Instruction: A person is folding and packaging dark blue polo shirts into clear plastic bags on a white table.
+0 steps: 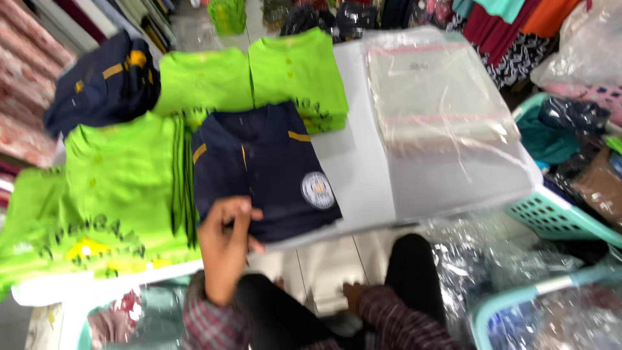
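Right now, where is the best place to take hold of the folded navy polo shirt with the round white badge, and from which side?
Probably the near edge of the folded navy polo shirt, from the person's side. That edge overhangs the white table, and the left hand already touches it there. The right hand is low, by the lap.

The person wears a long-sleeved checked shirt in dark red and grey, its left sleeve [204, 321] and right sleeve [405, 324] reaching the wrists, and black trousers [414, 272]. Both hands are bare.
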